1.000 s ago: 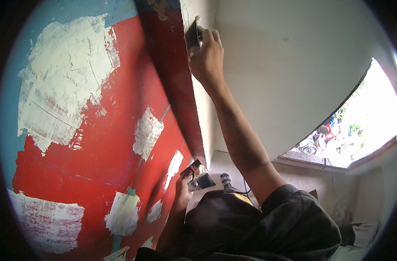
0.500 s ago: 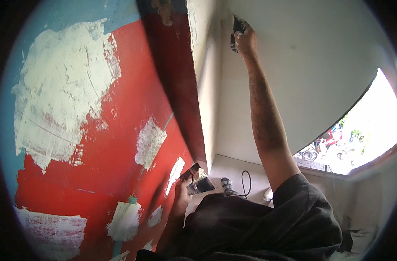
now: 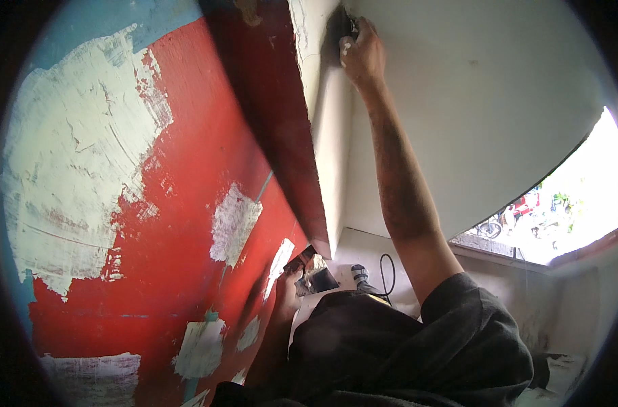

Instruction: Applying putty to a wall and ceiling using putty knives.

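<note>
My right hand [image 3: 364,55] is raised at the top of view, fingers closed around a dark putty knife [image 3: 336,30]. The blade lies at the inner corner where a narrow cream wall face [image 3: 326,142] meets the white wall [image 3: 458,122]; its exact contact is hard to see in the shadow. Low down, beside the red wall [image 3: 207,142], my left hand [image 3: 290,286] grips a dark flat putty plate [image 3: 324,281]. Pale putty [image 3: 316,263] sits on that plate. The fingers of my left hand are partly in shadow.
Large and small white putty patches [image 3: 85,163] cover parts of the red and blue wall on my left. A window opening [image 3: 566,210] is at the right. Below are my foot in a striped shoe [image 3: 360,273] and a looped black cable [image 3: 383,275].
My right hand and the putty knife have moved left and slightly up, from the white wall into the corner. My left hand keeps hold of the plate. The view has shifted slightly.
</note>
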